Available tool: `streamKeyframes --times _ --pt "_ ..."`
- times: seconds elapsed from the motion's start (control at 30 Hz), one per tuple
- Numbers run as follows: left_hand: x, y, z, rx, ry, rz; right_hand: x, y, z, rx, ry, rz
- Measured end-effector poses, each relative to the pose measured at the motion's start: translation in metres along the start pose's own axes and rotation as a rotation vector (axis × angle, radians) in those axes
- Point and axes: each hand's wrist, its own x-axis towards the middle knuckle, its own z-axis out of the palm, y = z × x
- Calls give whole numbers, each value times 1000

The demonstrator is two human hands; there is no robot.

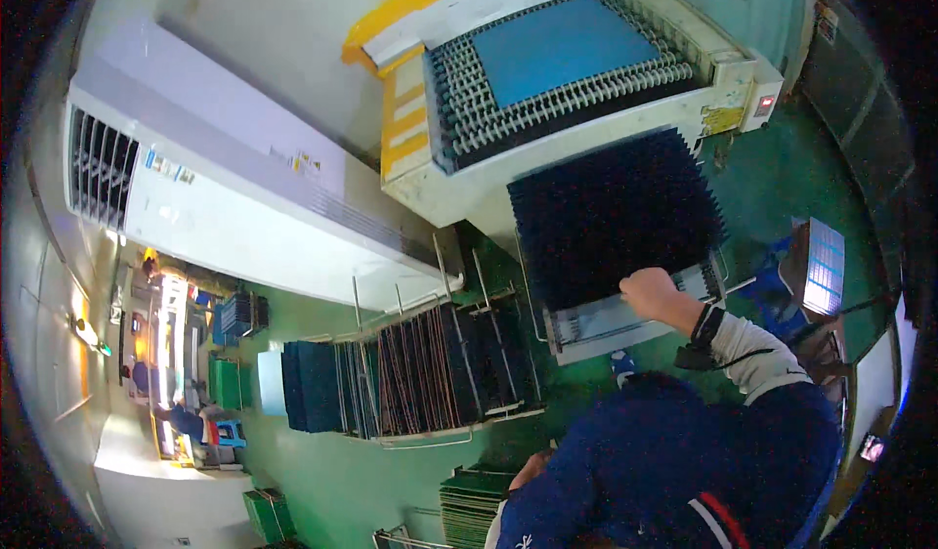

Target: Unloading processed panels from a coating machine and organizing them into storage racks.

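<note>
My right hand (650, 292), with a black band at the wrist, is closed at the near edge of a tightly packed row of thin dark panels (611, 217). What its fingers hold, if anything, is hidden. The panels stand on edge in a rack with a pale base (596, 326). Low in the view, my left hand (531, 469) shows only in part beside my dark blue jacket, close to a stack of green-edged panels (471, 510). Its fingers are mostly hidden.
Beyond the dark panels stands a roller conveyor machine (454, 109) carrying a flat blue sheet (562, 46). A wire rack (430, 442) of upright panels is to my left, below a tall white cabinet unit (244, 222). Far left, a person (186, 422) sits near a lit bench.
</note>
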Motion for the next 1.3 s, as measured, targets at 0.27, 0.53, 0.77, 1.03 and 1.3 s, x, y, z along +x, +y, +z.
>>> streamKeyframes --times 0.27,0.53,0.77,1.03,1.3 --pt "17 57 0 64 -27 -20 12 25 -4 88 -90 -141" --pt "37 112 -14 108 -80 -29 12 18 -13 59 -206 -96" --pt "55 150 -19 153 -173 -53 3 15 -10 85 -101 -100" --pt "94 171 -70 92 -285 -86 2 20 -2 -31 -110 -89" --pt "95 95 -139 76 -261 -32 3 3 -33 -152 -111 -44"
